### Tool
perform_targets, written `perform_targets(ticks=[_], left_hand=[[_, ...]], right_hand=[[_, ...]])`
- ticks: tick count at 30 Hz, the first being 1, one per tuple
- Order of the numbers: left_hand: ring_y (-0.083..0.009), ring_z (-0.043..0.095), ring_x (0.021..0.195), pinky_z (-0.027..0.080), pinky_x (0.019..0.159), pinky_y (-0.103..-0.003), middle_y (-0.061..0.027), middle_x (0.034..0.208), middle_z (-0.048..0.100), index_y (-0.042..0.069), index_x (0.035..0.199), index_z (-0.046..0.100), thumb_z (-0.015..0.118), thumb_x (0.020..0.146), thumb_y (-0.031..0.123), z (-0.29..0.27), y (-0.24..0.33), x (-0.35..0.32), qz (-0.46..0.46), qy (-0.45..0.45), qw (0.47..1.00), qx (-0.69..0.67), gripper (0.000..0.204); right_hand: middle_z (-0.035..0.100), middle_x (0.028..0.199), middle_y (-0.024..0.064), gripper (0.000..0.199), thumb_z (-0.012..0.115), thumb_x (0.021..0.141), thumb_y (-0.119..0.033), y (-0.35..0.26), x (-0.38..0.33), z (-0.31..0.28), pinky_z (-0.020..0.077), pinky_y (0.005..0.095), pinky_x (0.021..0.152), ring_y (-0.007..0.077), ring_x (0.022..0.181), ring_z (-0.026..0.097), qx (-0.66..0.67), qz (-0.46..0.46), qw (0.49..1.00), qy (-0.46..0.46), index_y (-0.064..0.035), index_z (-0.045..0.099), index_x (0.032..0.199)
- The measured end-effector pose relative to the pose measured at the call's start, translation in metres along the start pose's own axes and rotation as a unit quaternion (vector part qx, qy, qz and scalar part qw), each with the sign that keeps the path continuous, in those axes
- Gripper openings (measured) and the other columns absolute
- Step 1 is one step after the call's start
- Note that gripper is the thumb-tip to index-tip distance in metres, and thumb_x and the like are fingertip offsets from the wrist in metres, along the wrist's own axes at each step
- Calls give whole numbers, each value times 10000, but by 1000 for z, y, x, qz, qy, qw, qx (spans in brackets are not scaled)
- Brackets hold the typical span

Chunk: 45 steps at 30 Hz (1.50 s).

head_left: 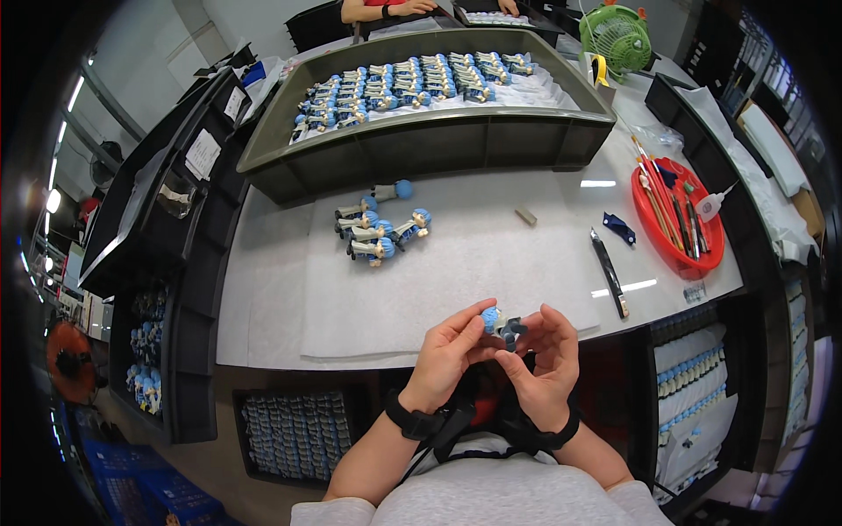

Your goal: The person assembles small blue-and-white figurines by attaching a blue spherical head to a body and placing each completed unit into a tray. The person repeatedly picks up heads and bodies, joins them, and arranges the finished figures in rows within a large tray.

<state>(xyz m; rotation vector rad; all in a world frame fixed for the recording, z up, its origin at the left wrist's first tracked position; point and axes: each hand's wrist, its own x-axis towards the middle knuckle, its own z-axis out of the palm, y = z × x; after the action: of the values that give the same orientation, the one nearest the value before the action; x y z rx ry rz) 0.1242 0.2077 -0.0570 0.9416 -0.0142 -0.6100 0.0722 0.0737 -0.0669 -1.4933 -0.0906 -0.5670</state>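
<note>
Close in front of me, a small blue-haired figurine [491, 319] with dark grey lower parts is held between both hands. My left hand [441, 358] pinches it at the head and body between thumb and fingers. My right hand [545, 368] is curled round its grey end, with the thumb against the underside; those fingertips are partly hidden. Several similar figurines [375, 249] lie in a loose group on the white sheet [421, 307], beyond my left hand. A black-handled craft knife [607, 272] rests to the right of my hands.
A large grey-green tray [421, 145] of figurines stands at the back. On the right are a red basket [645, 210] of brushes and tools, a dark blue piece [619, 228] and a small grey block [525, 216]. Crates flank the table. Across it, another person's hand [412, 8] shows.
</note>
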Motion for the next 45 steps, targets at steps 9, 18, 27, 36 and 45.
perform_targets(ticks=[9, 18, 27, 36, 45], left_hand=[[-222, 562, 1078, 470, 925, -352, -169, 1198, 567, -8, 1233, 515, 526, 900, 14, -1, 3, 2, 115, 8, 990, 78, 334], [-247, 546, 1101, 421, 956, -335, -212, 1189, 563, -35, 1120, 594, 540, 808, -124, 18, -20, 14, 163, -9, 966, 199, 328], [-176, 518, 1037, 437, 833, -274, -135, 1264, 525, 18, 1290, 460, 508, 888, -7, 35, -36, 33, 235, -8, 907, 349, 406], [-134, 537, 784, 448, 690, -241, -87, 983, 604, -29, 1121, 574, 577, 869, 7, 34, -42, 39, 264, 64, 901, 340, 254], [-161, 538, 762, 443, 681, -269, -91, 913, 603, -31, 1071, 606, 589, 863, 55, 48, -43, 33, 242, 102, 872, 413, 225]], right_hand=[[583, 1022, 89, 360, 668, 780, 20, 4, -2, -9, 495, 226, 727, 120, 862, 591, 27, 88, 995, -30, 16, 543, 1118], [639, 927, 102, 263, 640, 808, -33, -10, 13, -45, 500, 236, 703, 130, 781, 626, -86, 108, 989, -52, 16, 591, 1062], [645, 995, 144, 355, 682, 751, -4, -30, -31, -169, 502, 300, 787, 210, 909, 635, -162, 37, 963, 213, -12, 596, 1095], [670, 882, 111, 275, 670, 736, -40, -83, -276, -409, 514, 287, 711, 167, 827, 648, -512, 215, 650, 518, -18, 622, 1006], [660, 842, 151, 237, 755, 564, 2, -79, -371, -425, 505, 353, 730, 305, 806, 637, -515, 549, 597, 278, -20, 640, 770]])
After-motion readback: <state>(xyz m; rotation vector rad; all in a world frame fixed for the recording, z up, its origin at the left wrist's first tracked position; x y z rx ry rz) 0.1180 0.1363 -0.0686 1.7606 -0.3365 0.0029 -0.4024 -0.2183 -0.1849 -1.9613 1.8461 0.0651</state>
